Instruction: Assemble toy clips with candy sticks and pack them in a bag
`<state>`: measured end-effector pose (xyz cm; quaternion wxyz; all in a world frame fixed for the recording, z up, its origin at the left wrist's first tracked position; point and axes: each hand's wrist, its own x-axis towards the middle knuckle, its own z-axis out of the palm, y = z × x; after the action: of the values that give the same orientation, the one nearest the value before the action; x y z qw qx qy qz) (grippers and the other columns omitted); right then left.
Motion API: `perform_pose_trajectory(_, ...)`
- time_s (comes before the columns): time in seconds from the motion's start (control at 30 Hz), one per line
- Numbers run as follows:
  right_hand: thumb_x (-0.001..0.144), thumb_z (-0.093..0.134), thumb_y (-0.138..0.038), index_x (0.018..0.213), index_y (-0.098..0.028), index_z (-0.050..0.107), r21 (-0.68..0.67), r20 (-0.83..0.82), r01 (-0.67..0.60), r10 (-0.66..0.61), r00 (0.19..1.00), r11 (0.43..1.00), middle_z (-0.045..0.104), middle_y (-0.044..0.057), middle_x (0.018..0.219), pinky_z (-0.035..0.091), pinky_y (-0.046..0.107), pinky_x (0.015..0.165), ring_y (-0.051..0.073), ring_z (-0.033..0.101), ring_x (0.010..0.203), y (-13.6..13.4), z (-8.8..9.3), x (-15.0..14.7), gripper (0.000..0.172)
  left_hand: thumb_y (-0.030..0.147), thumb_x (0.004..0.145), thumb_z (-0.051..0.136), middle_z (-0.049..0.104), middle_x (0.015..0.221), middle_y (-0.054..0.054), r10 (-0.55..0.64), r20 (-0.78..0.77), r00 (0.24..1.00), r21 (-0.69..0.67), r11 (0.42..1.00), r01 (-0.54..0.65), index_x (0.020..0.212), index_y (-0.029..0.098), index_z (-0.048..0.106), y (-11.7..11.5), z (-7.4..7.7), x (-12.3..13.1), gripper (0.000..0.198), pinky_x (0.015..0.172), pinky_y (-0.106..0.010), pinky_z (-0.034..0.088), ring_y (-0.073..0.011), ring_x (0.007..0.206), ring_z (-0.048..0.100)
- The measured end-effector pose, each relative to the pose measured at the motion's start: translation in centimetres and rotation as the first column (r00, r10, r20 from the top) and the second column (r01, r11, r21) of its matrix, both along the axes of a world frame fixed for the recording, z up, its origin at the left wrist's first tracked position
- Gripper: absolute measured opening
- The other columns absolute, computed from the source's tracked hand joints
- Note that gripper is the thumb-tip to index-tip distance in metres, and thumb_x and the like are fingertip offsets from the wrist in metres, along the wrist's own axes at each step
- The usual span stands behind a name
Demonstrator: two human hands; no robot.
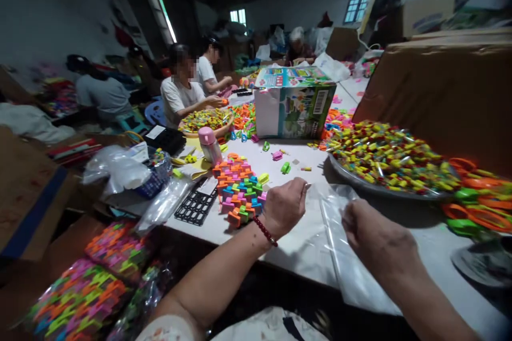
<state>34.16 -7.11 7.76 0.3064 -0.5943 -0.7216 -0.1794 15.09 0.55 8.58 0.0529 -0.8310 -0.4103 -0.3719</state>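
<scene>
A clear plastic bag (340, 250) hangs between my two hands over the table's front edge. My left hand (286, 205), with a dark red bead bracelet at the wrist, is closed at the bag's upper left corner. My right hand (372, 232) grips the bag's right side in closed fingers. Just left of my left hand stands a block of colorful plastic clips (240, 192), packed in rows. Beside that block lies a black slotted tray (196, 202). Loose clips, among them a green one (285, 168) and a pink one (277, 155), lie beyond my hands.
A grey basin (360, 181) heaped with small yellow and red pieces stands at right, near orange scissor-like toys (480, 202). A printed carton (296, 106) is ahead. Left are a pink-lidded bottle (210, 146) and clear bags (164, 202). Several people sit further back.
</scene>
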Motion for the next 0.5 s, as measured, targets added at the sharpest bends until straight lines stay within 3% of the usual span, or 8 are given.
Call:
perform_pose_trajectory(0.13, 0.089, 0.045, -0.023, 0.068, -0.019, 0.051, 0.076, 0.113, 0.105, -0.113, 0.987, 0.992, 0.052, 0.002, 0.061, 0.02, 0.026, 0.05, 0.012, 0.037, 0.05, 5.4, 1.1, 0.4, 0.023, 0.039, 0.105, 0.035, 0.06, 0.063, -0.001, -0.112, -0.191, 0.975, 0.121, 0.983, 0.136, 0.083, 0.016, 0.054, 1.6, 2.3, -4.2, 0.038, 0.052, -0.023, 0.036, -0.0112, 0.056, 0.058)
perform_pose_trajectory(0.23, 0.09, 0.046, -0.024, 0.071, -0.017, 0.054, 0.096, 0.147, 0.109, -0.122, 0.982, 0.989, 0.057, 0.006, 0.07, 0.019, 0.028, 0.052, 0.013, 0.037, 0.053, 9.4, 3.0, -1.4, 0.023, 0.048, 0.102, 0.041, 0.062, 0.065, -0.003, -0.13, -0.402, 0.906, 0.043, 0.986, 0.161, 0.083, 0.015, 0.057, 3.6, 3.8, -7.0, 0.041, 0.052, -0.024, 0.034, -0.0135, 0.058, 0.059)
perform_pose_trajectory(0.3, 0.09, 0.045, -0.021, 0.075, -0.016, 0.056, 0.073, 0.145, 0.093, -0.102, 0.984, 0.993, 0.059, 0.008, 0.079, 0.018, 0.029, 0.054, 0.014, 0.038, 0.056, 11.9, 4.7, -3.6, 0.02, 0.043, 0.101, 0.044, 0.066, 0.07, -0.006, 0.03, -0.455, 0.89, -0.033, 0.998, -0.05, 0.085, 0.014, 0.06, 5.5, 5.0, -8.7, 0.037, 0.055, -0.025, 0.036, -0.0167, 0.062, 0.061)
perform_pose_trajectory(0.37, 0.09, 0.043, -0.016, 0.08, -0.015, 0.058, 0.032, 0.13, 0.067, -0.07, 0.989, 0.997, 0.06, 0.01, 0.09, 0.019, 0.03, 0.055, 0.015, 0.041, 0.06, 14.5, 6.1, -6.3, 0.018, 0.034, 0.102, 0.04, 0.068, 0.075, -0.01, 0.322, -0.365, 0.873, -0.062, 0.928, -0.369, 0.088, 0.013, 0.063, 7.6, 6.2, -10.4, 0.033, 0.06, -0.027, 0.039, -0.0197, 0.067, 0.063)
perform_pose_trajectory(0.43, 0.09, 0.042, -0.012, 0.088, -0.014, 0.059, -0.012, 0.087, 0.046, -0.045, 0.995, 0.999, 0.06, 0.012, 0.099, 0.022, 0.03, 0.057, 0.016, 0.045, 0.064, 17.3, 6.7, -8.9, 0.018, 0.027, 0.101, 0.038, 0.068, 0.082, -0.013, 0.566, -0.143, 0.812, -0.095, 0.808, -0.581, 0.094, 0.012, 0.064, 9.5, 7.0, -12.3, 0.03, 0.066, -0.028, 0.041, -0.0219, 0.075, 0.064)
perform_pose_trajectory(0.5, 0.088, 0.044, -0.01, 0.098, -0.012, 0.059, -0.055, 0.0, 0.016, -0.016, 1.0, 0.998, 0.058, 0.015, 0.108, 0.028, 0.03, 0.06, 0.019, 0.051, 0.073, 20.2, 6.3, -11.0, 0.018, 0.021, 0.096, 0.045, 0.067, 0.088, -0.011, 0.628, 0.181, 0.757, -0.232, 0.775, -0.588, 0.099, 0.013, 0.064, 10.9, 7.1, -14.3, 0.021, 0.068, -0.026, 0.04, -0.0207, 0.079, 0.062)
